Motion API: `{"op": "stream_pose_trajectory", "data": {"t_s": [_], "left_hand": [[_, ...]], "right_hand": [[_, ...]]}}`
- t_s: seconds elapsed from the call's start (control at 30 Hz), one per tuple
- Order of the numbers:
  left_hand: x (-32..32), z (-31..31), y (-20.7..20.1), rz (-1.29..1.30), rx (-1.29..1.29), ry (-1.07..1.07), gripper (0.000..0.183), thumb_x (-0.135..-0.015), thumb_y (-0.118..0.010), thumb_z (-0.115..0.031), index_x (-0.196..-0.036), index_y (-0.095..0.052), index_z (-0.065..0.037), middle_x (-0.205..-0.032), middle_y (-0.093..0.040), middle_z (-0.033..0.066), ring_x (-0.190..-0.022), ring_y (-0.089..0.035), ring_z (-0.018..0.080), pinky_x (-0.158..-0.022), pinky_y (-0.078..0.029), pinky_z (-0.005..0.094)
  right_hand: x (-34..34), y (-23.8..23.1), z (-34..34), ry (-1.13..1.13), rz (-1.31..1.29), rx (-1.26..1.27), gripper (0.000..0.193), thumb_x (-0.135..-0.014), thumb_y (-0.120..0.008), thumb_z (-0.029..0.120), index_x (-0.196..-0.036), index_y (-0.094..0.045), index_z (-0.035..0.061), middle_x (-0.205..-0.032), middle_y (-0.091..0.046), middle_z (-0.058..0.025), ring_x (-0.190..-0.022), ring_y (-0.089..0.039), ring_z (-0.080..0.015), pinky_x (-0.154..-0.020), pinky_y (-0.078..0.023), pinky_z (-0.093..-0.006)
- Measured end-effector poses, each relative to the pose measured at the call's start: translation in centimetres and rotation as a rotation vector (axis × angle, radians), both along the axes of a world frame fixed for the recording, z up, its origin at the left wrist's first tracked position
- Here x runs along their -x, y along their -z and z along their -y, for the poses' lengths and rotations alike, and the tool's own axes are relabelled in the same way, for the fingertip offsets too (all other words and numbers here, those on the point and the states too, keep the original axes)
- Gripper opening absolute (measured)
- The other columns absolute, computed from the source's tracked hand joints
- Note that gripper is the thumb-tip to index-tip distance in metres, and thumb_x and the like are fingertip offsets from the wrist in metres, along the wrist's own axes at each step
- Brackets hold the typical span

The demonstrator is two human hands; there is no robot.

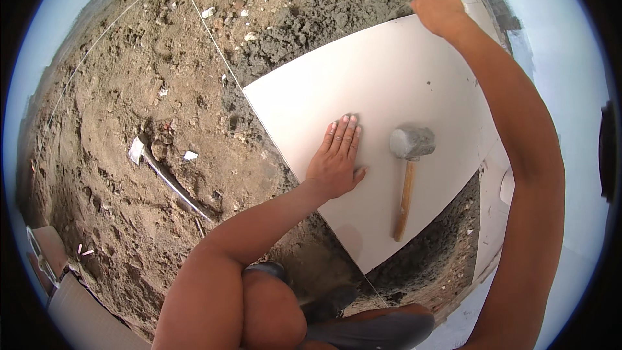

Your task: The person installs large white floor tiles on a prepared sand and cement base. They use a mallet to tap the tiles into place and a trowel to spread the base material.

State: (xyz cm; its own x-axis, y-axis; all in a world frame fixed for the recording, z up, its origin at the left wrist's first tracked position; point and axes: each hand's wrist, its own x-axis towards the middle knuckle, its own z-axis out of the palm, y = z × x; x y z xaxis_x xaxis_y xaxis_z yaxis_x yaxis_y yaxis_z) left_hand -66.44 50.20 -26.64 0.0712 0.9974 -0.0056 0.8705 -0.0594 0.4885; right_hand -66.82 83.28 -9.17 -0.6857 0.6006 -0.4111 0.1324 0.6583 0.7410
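As the left hand [335,165] lies flat on a large cream tile [369,84], its fingers straight and close together with the thumb set apart, the right hand [442,11] is curled at the slab's far right corner; whether it pinches the edge cannot be told from here. The tile sits on the ground between patches of dark, crumbly mortar [304,32], its left side running near a taut string [213,32]. A mallet [407,181] with a grey head and wooden handle rests on its face, to the right of the left hand, while a pale-headed tool [172,185] lies on the soil [129,71] to the left. The slab looks heavy for its thinness, stiff, smooth enough to slip under dusty fingers, and apt to chip at the corners or crack if flexed; opposite edges, held well in from the corners, would likely offer the safest grip
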Motion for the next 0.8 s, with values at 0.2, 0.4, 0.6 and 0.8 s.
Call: {"op": "stream_pose_trajectory", "data": {"t_s": [0.2,0.4,0.6,0.8], "left_hand": [[0.0,0.2,0.2,-0.002,0.011,-0.004,0.084,-0.097,-0.038,-0.053,-0.152,-0.017,0.007,-0.160,-0.011,0.0239,-0.150,-0.005,0.0348,-0.123,-0.003,0.0453],[-0.2,0.3,0.3,-0.039,-0.004,-0.006,0.084,-0.097,-0.036,-0.054,-0.151,-0.017,0.007,-0.160,-0.011,0.0243,-0.150,-0.005,0.0360,-0.122,-0.003,0.0457],[-0.4,0.5,0.2,-0.066,0.000,-0.006,0.083,-0.097,-0.033,-0.053,-0.151,-0.016,0.007,-0.160,-0.010,0.0243,-0.150,-0.005,0.0356,-0.122,-0.002,0.0457],[-0.3,0.5,-0.5,-0.089,0.063,0.005,0.080,-0.099,-0.031,-0.053,-0.152,-0.019,0.006,-0.160,-0.016,0.0213,-0.150,-0.006,0.0339,-0.122,-0.001,0.0452]], "right_hand": [[4.7,-1.0,9.5,-0.071,-0.023,0.177,0.018,-0.085,-0.057,0.003,-0.091,-0.072,0.0090,-0.087,-0.071,-0.0072,-0.086,-0.071,-0.0248,-0.074,-0.058,-0.0364],[6.7,-1.3,14.6,-0.174,-0.074,0.207,0.016,-0.085,-0.058,0.004,-0.089,-0.073,0.0089,-0.084,-0.072,-0.0072,-0.086,-0.072,-0.0237,-0.073,-0.058,-0.0363],[9.4,-1.5,20.2,-0.214,-0.052,0.278,0.016,-0.086,-0.059,0.005,-0.088,-0.074,0.0093,-0.084,-0.073,-0.0079,-0.084,-0.073,-0.0228,-0.073,-0.059,-0.0362],[10.4,-2.6,23.3,-0.267,-0.112,0.344,0.017,-0.085,-0.058,0.004,-0.086,-0.075,0.0095,-0.084,-0.073,-0.0092,-0.084,-0.073,-0.0230,-0.071,-0.059,-0.0356]]}}
